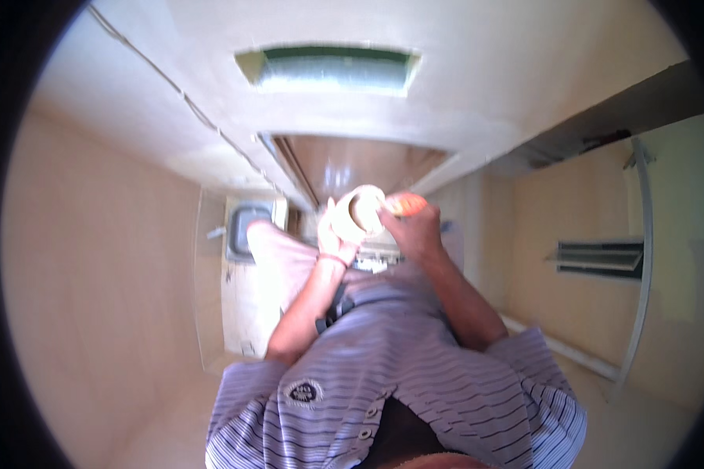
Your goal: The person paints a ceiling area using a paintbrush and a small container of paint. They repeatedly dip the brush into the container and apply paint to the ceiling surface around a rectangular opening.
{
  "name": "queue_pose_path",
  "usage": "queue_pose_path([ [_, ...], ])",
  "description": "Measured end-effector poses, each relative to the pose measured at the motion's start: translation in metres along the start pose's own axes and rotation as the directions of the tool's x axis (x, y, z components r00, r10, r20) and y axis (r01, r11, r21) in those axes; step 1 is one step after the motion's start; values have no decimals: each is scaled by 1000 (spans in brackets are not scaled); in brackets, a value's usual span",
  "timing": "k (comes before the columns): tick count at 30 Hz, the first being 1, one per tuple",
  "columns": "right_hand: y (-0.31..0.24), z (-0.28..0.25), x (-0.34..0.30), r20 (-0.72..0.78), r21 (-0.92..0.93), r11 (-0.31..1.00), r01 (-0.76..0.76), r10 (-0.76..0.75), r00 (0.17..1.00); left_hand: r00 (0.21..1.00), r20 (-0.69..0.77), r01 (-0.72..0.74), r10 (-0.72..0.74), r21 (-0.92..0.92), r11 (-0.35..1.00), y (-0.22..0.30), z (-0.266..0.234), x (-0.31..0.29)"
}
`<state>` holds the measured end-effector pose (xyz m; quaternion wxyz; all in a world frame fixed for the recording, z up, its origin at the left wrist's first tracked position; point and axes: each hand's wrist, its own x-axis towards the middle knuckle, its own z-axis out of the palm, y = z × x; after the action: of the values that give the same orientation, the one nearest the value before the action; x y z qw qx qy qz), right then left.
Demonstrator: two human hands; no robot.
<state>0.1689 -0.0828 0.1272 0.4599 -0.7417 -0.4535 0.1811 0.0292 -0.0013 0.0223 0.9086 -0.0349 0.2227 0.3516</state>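
Observation:
A round pale cup [360, 213] with a brownish inside is held in front of me, its mouth turned up towards the view. My left hand [336, 233] is closed round its left and lower side, and a reddish band shows on that wrist. My right hand [419, 234] is closed at the cup's right rim. An orange-red thing with pale marks [406, 205], perhaps a small packet, shows at its fingers, close beside the cup. Strong light washes out the cup and my left fingers, so details of the contents are lost.
A grey basin [248, 228] is set in a pale counter [242, 313] on the left. Ahead are a brown panel [360, 166] and a narrow window [332, 70]. A cable [199, 116] runs down the wall. At right are a curved white pipe [643, 234] and a louvred opening [600, 258].

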Motion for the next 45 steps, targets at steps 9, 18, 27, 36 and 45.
queue_pose_path([
  [9, -3, -34, 7, 43, 820, 529, -220, 326, 944, 999, 40, 20, -21, 37, 999, 4, 29, -8],
  [18, 39, -22, 14, 408, 909, -217, -355, 292, 865, 994, 66, 85, -83, -41, 996, 4, 48, 9],
  [27, -33, -77, 110, 166, 893, -409, -185, -84, 983, 945, 270, 231, -183, -155, 961, 9, 56, -13],
  [36, -278, -218, 247, -785, 552, -12, 834, -346, 515, 999, 32, 6, -3, -111, 994, 20, -24, -28],
  [45, -307, -261, 290, -865, -41, 323, 946, -485, 128, 999, -7, -49, 49, -51, 998, 39, -58, -8],
])
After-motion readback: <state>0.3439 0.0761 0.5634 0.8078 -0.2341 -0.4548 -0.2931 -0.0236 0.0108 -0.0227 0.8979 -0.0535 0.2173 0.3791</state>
